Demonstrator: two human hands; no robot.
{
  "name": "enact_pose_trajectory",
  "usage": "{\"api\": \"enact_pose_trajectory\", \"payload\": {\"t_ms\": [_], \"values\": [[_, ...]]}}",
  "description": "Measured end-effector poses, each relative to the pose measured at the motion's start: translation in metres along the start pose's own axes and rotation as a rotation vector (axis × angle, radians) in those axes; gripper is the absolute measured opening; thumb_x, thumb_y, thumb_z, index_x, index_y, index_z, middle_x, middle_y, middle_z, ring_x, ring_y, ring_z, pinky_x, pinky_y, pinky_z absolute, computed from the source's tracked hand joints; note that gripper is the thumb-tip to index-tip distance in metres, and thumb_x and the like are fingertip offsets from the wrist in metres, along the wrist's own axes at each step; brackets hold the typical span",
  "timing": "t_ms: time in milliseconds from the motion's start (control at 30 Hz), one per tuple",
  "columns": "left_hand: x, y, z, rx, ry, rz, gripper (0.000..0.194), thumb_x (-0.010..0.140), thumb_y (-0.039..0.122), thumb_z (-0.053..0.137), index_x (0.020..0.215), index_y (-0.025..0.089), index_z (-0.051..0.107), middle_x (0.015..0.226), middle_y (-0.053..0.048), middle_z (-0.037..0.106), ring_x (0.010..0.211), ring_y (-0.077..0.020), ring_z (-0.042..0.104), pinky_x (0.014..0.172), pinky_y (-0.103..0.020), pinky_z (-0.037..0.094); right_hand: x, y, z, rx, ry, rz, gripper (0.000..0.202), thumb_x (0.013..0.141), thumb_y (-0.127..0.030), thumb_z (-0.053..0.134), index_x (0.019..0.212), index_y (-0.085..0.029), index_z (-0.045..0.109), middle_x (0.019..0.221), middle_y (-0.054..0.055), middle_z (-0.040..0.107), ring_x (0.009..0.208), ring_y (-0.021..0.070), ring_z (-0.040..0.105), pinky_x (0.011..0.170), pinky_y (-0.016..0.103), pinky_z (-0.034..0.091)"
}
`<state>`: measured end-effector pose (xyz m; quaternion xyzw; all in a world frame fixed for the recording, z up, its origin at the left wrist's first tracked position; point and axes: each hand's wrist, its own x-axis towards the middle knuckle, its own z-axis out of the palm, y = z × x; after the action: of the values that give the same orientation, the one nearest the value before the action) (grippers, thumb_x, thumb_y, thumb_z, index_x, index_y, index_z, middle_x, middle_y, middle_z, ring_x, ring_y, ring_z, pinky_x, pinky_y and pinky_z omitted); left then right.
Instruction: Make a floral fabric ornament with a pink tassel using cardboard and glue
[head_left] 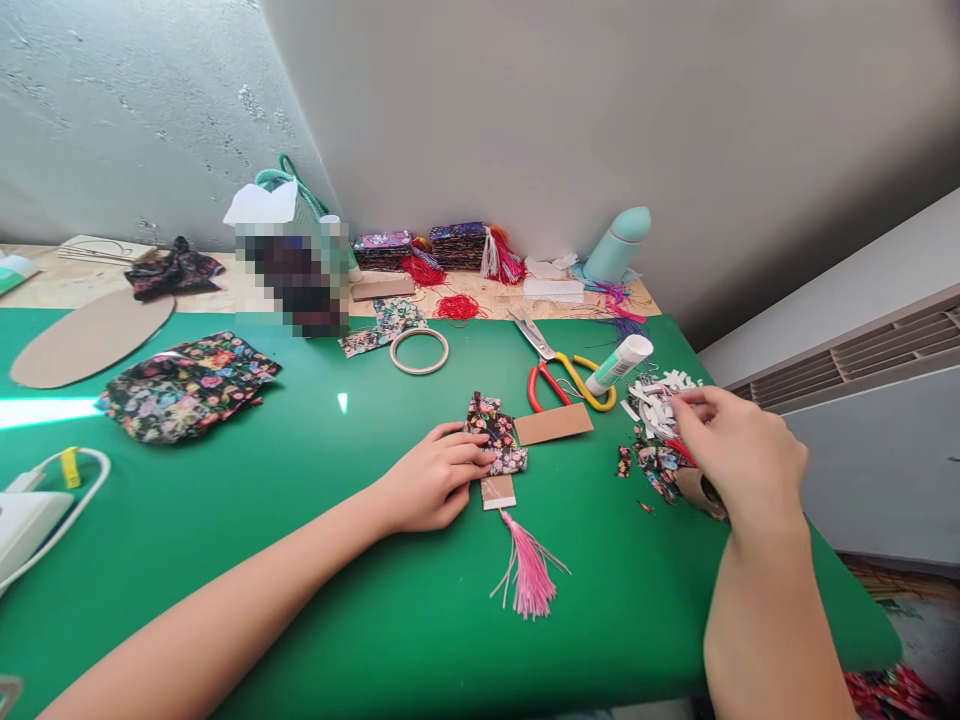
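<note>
Fingers of my left hand (439,478) press on a dark floral fabric piece (491,428) lying on the green mat. Below the fabric a small cardboard strip (498,492) sticks out, with a pink tassel (531,570) hanging toward me. A brown cardboard rectangle (555,425) touches the fabric's right side. My right hand (739,450) is over the pile of white scraps (660,405) at the right, thumb and forefinger pinched together; whatever is between them is too small to name. Fabric scraps and a brown roll lie under that hand.
Red-handled and yellow-handled scissors (546,350) lie beside a glue stick (621,362). Behind are a ring (419,352), red thread (457,306), stacked fabric pieces (457,247) and a mint bottle (619,243). Floral fabric (191,388), a cardboard oval (94,338) and a white cable (105,490) are left.
</note>
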<state>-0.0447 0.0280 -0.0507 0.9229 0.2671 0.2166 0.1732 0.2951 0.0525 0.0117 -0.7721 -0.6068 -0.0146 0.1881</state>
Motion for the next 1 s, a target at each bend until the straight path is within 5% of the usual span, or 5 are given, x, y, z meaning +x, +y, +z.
{"api": "enact_pose_trajectory", "payload": {"t_ms": [67, 167, 333, 600, 1000], "values": [[0.0, 0.0, 0.0, -0.001, 0.0, -0.002, 0.036, 0.078, 0.007, 0.045, 0.109, 0.018, 0.06, 0.109, -0.005, 0.067, 0.116, -0.0234, 0.053, 0.104, -0.045, 0.032, -0.014, -0.022, -0.005, 0.082, -0.016, 0.006, 0.017, 0.076, -0.039, 0.061, 0.073, -0.023, 0.066, 0.058, 0.001, 0.06, 0.051, 0.0178, 0.052, 0.048, 0.028, 0.033], [0.0, 0.0, 0.0, -0.003, -0.001, -0.007, 0.037, 0.078, 0.007, 0.045, 0.11, 0.018, 0.06, 0.11, -0.005, 0.067, 0.117, -0.0235, 0.053, 0.104, -0.045, 0.032, -0.038, -0.056, -0.003, 0.337, -0.002, -0.31, 0.012, 0.082, -0.03, 0.058, 0.078, -0.02, 0.063, 0.071, 0.002, 0.061, 0.059, 0.0147, 0.054, 0.056, 0.027, 0.04], [0.0, 0.001, 0.001, -0.01, -0.015, -0.011, 0.038, 0.078, 0.007, 0.045, 0.112, 0.019, 0.058, 0.109, -0.005, 0.067, 0.119, -0.0231, 0.051, 0.106, -0.046, 0.031, -0.08, -0.092, 0.023, 0.494, -0.339, -0.72, 0.008, 0.084, -0.014, 0.055, 0.081, -0.017, 0.061, 0.08, 0.005, 0.057, 0.076, 0.0175, 0.054, 0.066, 0.028, 0.045], [-0.001, 0.0, 0.001, -0.02, -0.002, -0.011, 0.036, 0.079, 0.008, 0.047, 0.111, 0.019, 0.059, 0.109, -0.006, 0.067, 0.12, -0.0225, 0.05, 0.107, -0.045, 0.03, -0.109, -0.105, 0.059, 0.424, -0.351, -0.836, 0.014, 0.084, -0.01, 0.052, 0.075, -0.016, 0.061, 0.074, 0.005, 0.056, 0.071, 0.0185, 0.049, 0.062, 0.03, 0.041], [-0.001, 0.001, 0.002, -0.003, 0.0, -0.009, 0.035, 0.079, 0.009, 0.048, 0.11, 0.019, 0.059, 0.108, -0.006, 0.068, 0.12, -0.0223, 0.051, 0.107, -0.044, 0.03, -0.113, -0.106, 0.06, 0.365, -0.222, -0.848, 0.018, 0.087, -0.012, 0.052, 0.077, -0.018, 0.065, 0.07, 0.004, 0.059, 0.065, 0.0167, 0.05, 0.059, 0.028, 0.04]]}}
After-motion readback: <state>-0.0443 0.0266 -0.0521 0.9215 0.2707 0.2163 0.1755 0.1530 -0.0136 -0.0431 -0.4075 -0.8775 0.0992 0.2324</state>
